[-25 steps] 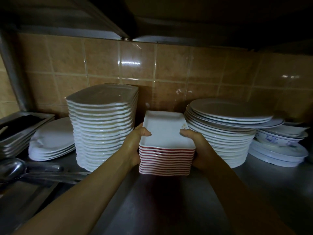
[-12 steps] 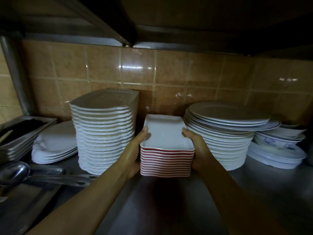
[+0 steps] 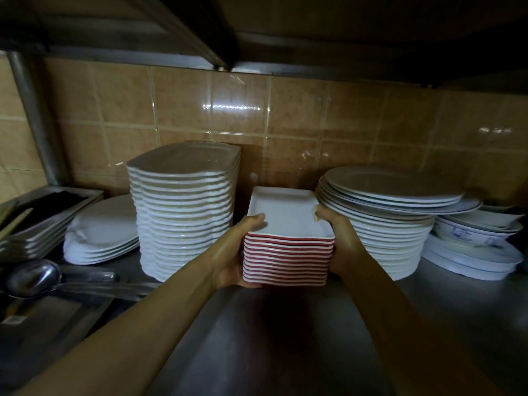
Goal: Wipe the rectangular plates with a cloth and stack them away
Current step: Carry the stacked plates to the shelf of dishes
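- There, on the dim steel shelf [image 3: 285, 352], stood a stack of small rectangular plates [image 3: 287, 247], white on top with red undersides showing as stripes down the near side.
- Gripped from the left by the left hand [image 3: 231, 258]: thumb laid over the top plate's rim, fingers curled beneath or behind the pile's lower edge.
- Gripped from the right by the right hand [image 3: 341, 247]: thumb hooked on the top rim, palm pressed flat to the pile's side.
- Could not tell whether the pile's base rested on the shelf or hung just above it; too dark underneath.
- Wedged between two taller piles: just left, a high stack of white scalloped platters [image 3: 185, 212]; just right, a stack of round white plates [image 3: 383, 224], touching or nearly touching the right hand.
- Further left, a low heap of white oval dishes [image 3: 103, 232], then metal trays [image 3: 48, 221] and a big steel ladle [image 3: 31, 277] lying in front.
- At the far right, blue-patterned bowls [image 3: 471, 235] set on more white plates.
- Behind everything, glossy tan wall tiles [image 3: 285, 124]; overhead, the dark underside of another shelf [image 3: 257, 30].
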